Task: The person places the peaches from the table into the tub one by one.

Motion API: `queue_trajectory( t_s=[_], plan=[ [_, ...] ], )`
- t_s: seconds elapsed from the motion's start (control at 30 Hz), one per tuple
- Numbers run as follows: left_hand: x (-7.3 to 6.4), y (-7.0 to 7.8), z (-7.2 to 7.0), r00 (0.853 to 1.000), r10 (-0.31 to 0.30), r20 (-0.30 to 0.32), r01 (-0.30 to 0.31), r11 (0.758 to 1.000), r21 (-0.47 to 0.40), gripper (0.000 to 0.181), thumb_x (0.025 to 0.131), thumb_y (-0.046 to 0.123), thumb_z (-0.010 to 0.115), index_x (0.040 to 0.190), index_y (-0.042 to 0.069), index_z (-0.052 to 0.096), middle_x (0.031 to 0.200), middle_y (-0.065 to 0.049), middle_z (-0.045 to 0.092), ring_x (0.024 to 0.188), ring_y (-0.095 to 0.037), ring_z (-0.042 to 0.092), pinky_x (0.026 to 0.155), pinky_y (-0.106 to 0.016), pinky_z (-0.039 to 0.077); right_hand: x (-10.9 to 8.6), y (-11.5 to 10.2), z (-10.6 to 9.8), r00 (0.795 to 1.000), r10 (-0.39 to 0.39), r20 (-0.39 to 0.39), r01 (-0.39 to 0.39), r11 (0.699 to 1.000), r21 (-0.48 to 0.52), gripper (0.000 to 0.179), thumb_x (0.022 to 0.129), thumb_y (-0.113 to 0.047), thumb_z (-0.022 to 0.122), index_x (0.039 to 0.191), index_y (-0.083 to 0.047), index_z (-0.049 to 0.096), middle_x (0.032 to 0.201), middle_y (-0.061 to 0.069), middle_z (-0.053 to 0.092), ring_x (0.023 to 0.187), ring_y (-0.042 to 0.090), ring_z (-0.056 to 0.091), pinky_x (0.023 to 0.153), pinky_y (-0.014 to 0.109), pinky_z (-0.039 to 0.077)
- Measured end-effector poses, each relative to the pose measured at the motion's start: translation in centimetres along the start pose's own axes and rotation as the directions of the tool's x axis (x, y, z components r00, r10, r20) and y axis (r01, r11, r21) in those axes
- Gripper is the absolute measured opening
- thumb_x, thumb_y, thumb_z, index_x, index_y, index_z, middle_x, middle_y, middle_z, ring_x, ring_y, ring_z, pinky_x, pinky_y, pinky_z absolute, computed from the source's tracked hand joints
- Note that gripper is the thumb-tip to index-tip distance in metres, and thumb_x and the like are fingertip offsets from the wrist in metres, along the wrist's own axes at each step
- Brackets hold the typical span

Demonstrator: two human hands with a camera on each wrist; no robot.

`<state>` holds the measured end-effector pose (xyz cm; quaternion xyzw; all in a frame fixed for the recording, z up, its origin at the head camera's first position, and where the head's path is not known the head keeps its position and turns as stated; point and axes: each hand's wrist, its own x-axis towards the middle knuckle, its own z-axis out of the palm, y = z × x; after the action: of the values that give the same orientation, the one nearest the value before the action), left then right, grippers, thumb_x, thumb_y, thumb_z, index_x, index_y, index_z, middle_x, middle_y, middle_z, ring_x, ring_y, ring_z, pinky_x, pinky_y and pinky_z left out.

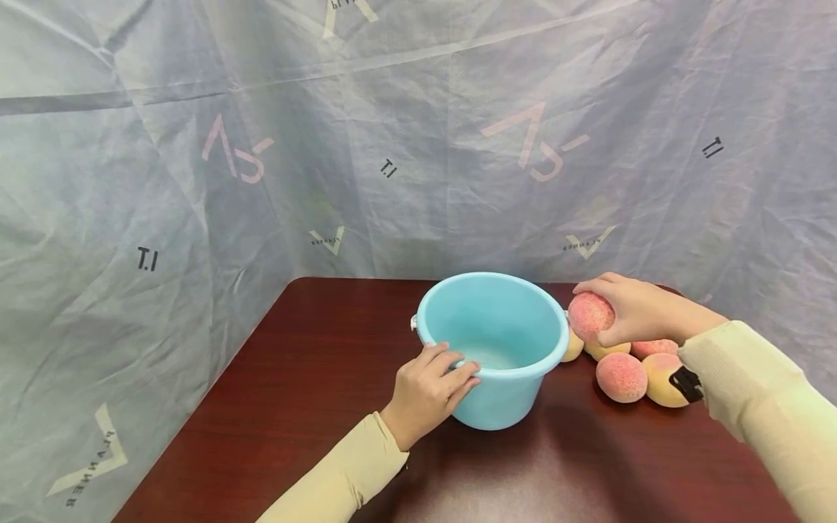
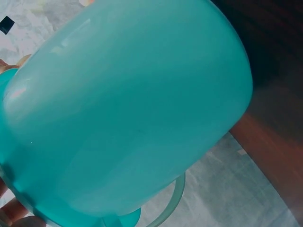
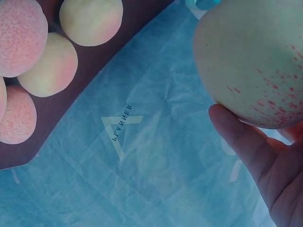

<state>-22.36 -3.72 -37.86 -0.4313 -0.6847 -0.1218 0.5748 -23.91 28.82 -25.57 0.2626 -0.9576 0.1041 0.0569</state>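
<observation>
A light blue plastic bucket (image 1: 500, 403) stands upright on the table, its inside bare as far as it shows. My left hand (image 1: 428, 391) grips the near left rim with fingers hooked over the edge; in the left wrist view the bucket wall (image 2: 128, 109) fills most of the picture. Just right of the bucket, my right hand (image 1: 637, 311) holds a peach (image 1: 591, 317) raised beside the rim. The right wrist view shows this peach's (image 3: 251, 61) pale, red-speckled side, with the thumb against it.
Several more peaches, among them a pink one (image 1: 622, 378) and a yellow one (image 1: 662, 379), lie on the table under and beside the right forearm. The dark red wooden table (image 1: 314, 378) ends at a grey printed sheet (image 1: 405, 203) hanging behind and at the left.
</observation>
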Motion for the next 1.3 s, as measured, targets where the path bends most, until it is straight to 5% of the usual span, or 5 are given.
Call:
queue_trajectory(
  t_s=[1.3],
  plan=[
    [0.1,0.0,-0.2,1.0,0.005,0.013,-0.005,1.0,0.007,0.027,0.1,0.028,0.052,0.087,0.018,0.073,0.081,0.001,0.064,0.083,-0.02,0.066,0.081,-0.031,0.054,1.7,-2.1,-1.9,0.999,-0.008,0.045,0.009,1.0,-0.018,0.063,0.067,-0.019,0.076,0.125,-0.004,0.057,0.12,0.017,0.054,0.099,0.029,0.057,0.075,0.045,0.048]
  ],
)
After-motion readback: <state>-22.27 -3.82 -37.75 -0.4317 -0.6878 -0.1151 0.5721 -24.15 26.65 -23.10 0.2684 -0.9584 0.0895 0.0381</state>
